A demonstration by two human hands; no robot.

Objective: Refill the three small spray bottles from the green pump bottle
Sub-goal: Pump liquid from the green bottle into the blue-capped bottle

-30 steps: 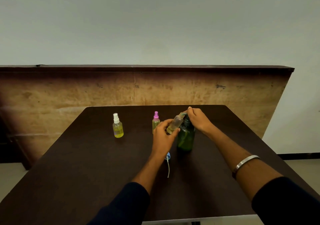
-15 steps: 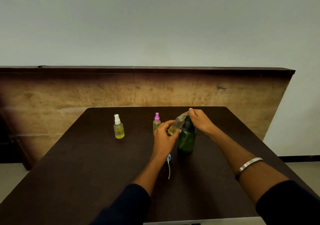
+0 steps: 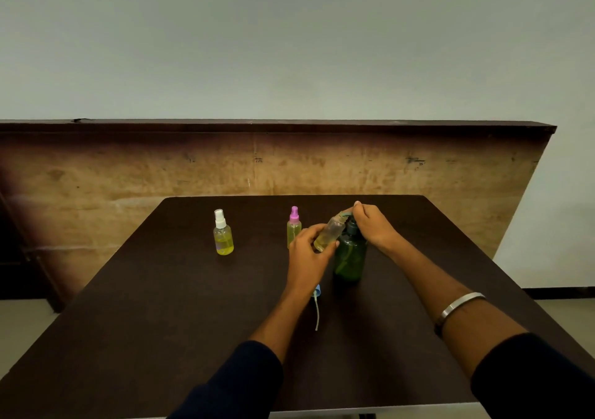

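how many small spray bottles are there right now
3: white-capped clear plastic bottle far left, pink-capped bottle mid-table, uncapped clear bottle tilted in the left hand.

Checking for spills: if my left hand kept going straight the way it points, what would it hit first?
Probably the green pump bottle: the left hand tilts the open small bottle toward its spout. Depth is uncertain.

On the dark table (image 3: 161, 306), the left hand (image 3: 307, 254) holds an uncapped small bottle (image 3: 330, 233) tilted toward the pump of the green bottle (image 3: 351, 257), which the right hand (image 3: 373, 225) presses. A white-capped bottle (image 3: 222, 233) and a pink-capped bottle (image 3: 293, 228) stand upright to the left. A blue sprayer cap (image 3: 317, 302) lies near the left wrist.
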